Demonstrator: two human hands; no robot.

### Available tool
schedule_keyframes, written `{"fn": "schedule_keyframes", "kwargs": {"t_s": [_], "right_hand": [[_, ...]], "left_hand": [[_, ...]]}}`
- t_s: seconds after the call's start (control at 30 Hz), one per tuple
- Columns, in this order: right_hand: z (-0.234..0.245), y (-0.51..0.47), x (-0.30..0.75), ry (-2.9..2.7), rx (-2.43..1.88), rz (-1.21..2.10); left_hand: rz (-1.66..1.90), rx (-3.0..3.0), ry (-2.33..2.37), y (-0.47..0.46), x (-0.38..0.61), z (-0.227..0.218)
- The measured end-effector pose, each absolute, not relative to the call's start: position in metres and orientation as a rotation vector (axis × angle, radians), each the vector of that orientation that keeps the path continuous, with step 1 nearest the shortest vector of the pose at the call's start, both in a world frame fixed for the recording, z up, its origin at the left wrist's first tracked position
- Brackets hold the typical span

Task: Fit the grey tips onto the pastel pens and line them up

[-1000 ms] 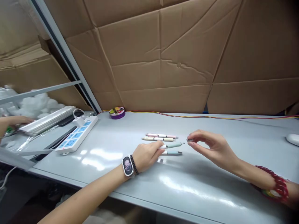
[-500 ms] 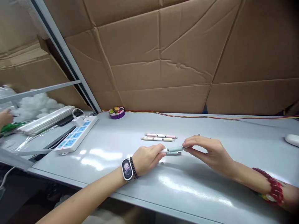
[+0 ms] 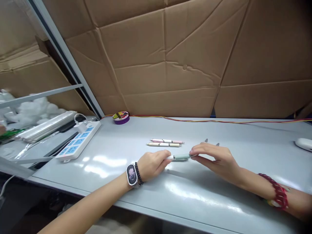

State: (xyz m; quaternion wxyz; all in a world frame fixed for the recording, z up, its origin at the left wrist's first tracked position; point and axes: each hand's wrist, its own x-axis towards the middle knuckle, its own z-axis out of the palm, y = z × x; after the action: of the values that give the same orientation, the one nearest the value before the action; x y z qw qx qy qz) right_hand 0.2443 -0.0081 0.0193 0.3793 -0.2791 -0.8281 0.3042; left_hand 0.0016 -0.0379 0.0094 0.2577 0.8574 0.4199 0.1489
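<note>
My left hand [image 3: 152, 165] rests on the grey table [image 3: 170, 195] with its fingers closed round the white end of a pale green pen [image 3: 179, 157]. My right hand [image 3: 214, 158] pinches the tip end of that same pen. Just behind lie a pink pen [image 3: 167, 141] and a cream pen [image 3: 163, 145], side by side. Two small metal pen tips [image 3: 211, 142] sit on the table beyond my right hand. A smartwatch and dark bead bracelet are on my left wrist, a red bead bracelet on my right.
A white and blue power strip [image 3: 78, 141] lies at the left, with a stack of clear bags [image 3: 47, 126] behind it. A purple round tin [image 3: 121, 117] and a red-yellow wire [image 3: 219, 121] run along the cardboard wall. A white object [image 3: 304, 143] sits far right.
My right hand moved down and left from holding a small metal tip to meeting the green pen's end. The pen sank lower to the table. A person's hand at far left withdrew.
</note>
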Motion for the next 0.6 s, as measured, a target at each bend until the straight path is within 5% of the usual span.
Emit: {"fn": "schedule_keyframes", "kwargs": {"t_s": [0.6], "right_hand": [[0.0182,-0.0136,0.2404,-2.06,-0.845,0.941]], "left_hand": [[0.472,2.439,1.134,-0.0378,-0.0016,0.0079]]}}
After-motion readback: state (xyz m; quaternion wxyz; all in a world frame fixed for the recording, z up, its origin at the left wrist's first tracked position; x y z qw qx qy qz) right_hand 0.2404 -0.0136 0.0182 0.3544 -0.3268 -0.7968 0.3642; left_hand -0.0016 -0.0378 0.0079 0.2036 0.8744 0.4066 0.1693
